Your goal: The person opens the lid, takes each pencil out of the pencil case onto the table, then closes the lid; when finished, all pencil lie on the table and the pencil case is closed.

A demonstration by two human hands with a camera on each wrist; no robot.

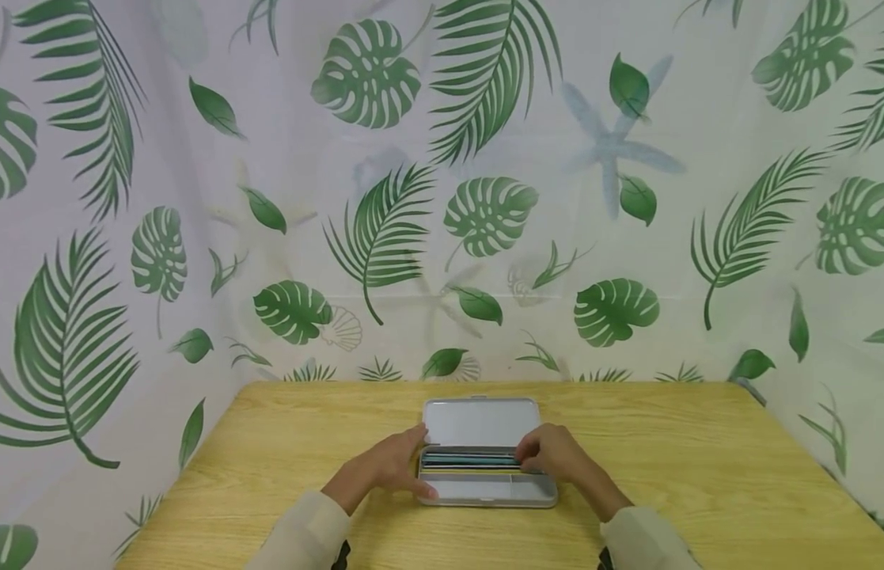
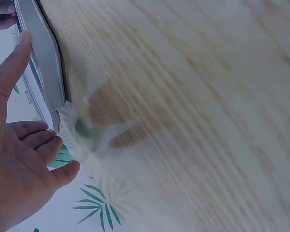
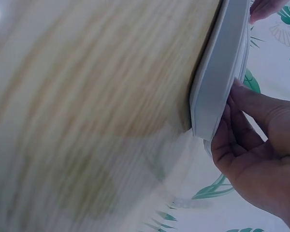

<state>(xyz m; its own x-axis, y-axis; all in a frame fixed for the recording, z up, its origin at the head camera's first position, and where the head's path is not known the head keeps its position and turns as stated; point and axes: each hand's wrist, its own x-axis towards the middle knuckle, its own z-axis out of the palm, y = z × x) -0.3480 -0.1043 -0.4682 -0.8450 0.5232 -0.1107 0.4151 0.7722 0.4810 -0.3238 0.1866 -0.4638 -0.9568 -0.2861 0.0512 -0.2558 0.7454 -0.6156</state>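
Note:
An open pale grey pencil case [image 1: 463,500] lies on the wooden table, its lid [image 1: 480,421] folded back. Several long, thin pencils [image 1: 470,461] in blue, dark and yellow tones lie side by side in its rear part. My left hand [image 1: 392,465] spreads around the left end, thumb on the front rim and fingers near the lid's lower corner; in the left wrist view its fingers stay loose beside the case. At the right end, my right hand [image 1: 555,453] curls its fingertips down onto the pencils' ends and pinches there. Those fingertips partly hide what they hold.
The case's front part has a small divider [image 1: 511,484] toward the right. The wood-grain table [image 1: 698,475] extends to both sides. Behind it hangs a white cloth [image 1: 413,348] printed with green leaves, also along the left and right sides.

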